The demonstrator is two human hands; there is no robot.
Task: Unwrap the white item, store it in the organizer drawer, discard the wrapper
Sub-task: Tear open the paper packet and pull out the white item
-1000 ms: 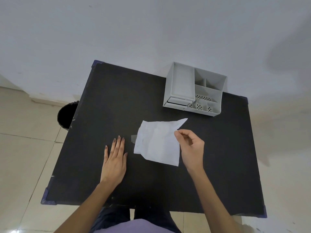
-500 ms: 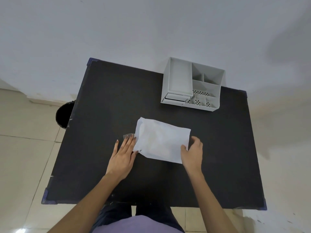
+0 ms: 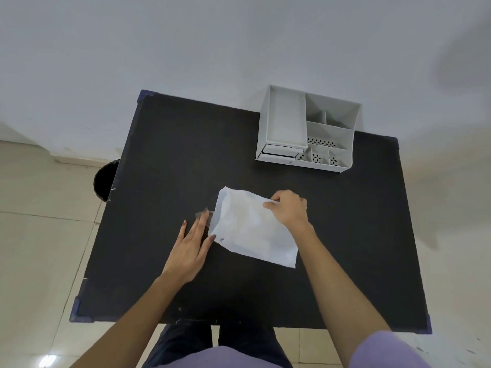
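- Inspecting the head view, the only one supplied: the white wrapper (image 3: 252, 229) lies flat near the middle of the black desk (image 3: 164, 160), and the unwrapping step is in hand, not finished.
- Right hand (image 3: 289, 211) is pinched shut on the wrapper's far right corner, lifting that edge slightly off the desk.
- Left hand (image 3: 192, 245) lies open and flat, fingers spread, fingertips touching the wrapper's left edge and pressing it down; a small translucent strip (image 3: 203, 215) shows under the fingertips, nature uncertain.
- The white item itself is not visible; whether it is inside the wrapper cannot be told.
- Judgement: the next move calls for peeling or opening the pinched corner while the left hand anchors the other side, then drawing the contents out.
- The grey organizer (image 3: 308, 128) stands at the far right of the desk against the wall, well apart from the wrapper; its drawer (image 3: 280, 152) sits low on the front left and appears nearly closed, so it will need pulling out.
- A dark bin (image 3: 102, 180) stands on the floor just beside the desk's left edge, a likely place for the wrapper.
- Open room: bare desk lies on all sides of the wrapper, and the path to the organizer is unobstructed. The wrapper sits well clear of every desk edge.
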